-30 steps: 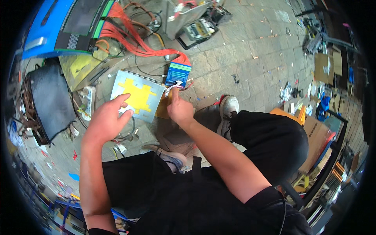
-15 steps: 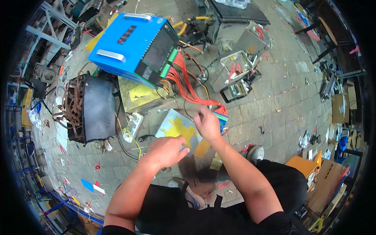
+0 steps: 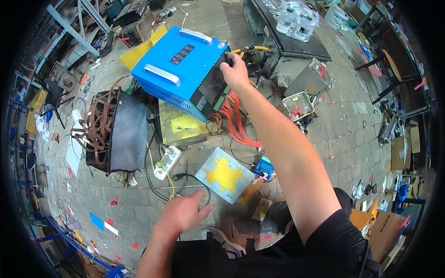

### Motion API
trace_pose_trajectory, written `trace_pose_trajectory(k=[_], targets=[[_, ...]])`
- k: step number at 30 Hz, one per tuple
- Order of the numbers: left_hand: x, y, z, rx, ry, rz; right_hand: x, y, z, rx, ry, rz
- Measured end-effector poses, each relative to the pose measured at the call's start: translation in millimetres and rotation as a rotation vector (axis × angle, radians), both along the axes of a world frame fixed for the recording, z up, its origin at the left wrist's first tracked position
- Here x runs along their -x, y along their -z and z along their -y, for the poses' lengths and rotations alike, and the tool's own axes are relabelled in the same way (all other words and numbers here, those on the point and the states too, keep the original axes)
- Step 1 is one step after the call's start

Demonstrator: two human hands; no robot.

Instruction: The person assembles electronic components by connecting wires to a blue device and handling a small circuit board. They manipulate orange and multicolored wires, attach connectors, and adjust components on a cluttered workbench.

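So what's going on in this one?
A person sits on a paved floor among scattered electrical parts. The right hand reaches out to the front edge of a blue metal machine box with orange wires trailing below. The left hand hovers open near a grey and yellow panel.

Metal case (image 3: 185, 69) atop flat box (image 3: 183, 127), coil unit (image 3: 113, 132) left, patterned plate (image 3: 224, 175) nearer.

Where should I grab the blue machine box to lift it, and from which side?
Probably by the two pale bar handles on the top of the blue machine box: the near handle and the far handle. Both face up and look unobstructed, so come from above. The right hand rests at the dark front panel, where orange wires hang, so avoid that side.
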State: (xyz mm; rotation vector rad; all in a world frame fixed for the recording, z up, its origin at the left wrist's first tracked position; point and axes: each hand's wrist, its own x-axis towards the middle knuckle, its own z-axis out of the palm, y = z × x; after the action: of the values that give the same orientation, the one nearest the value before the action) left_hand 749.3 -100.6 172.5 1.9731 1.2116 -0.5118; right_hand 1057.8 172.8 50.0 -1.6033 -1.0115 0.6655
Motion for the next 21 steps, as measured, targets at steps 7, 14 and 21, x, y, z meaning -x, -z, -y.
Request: trace_pose_trajectory(k=[7, 14, 21], targets=[[-6, -20, 15, -0.117, -0.040, 0.191, -2, -9, 1, 0.070, 0.045, 0.156], [-23, -17, 13, -0.213, -0.118, 0.174, -4, -9, 2, 0.042, -0.056, 0.175], [-59, -17, -13, -0.468, -0.271, 0.136, 13, 38, 38, 0.007, 0.063, -0.049]])
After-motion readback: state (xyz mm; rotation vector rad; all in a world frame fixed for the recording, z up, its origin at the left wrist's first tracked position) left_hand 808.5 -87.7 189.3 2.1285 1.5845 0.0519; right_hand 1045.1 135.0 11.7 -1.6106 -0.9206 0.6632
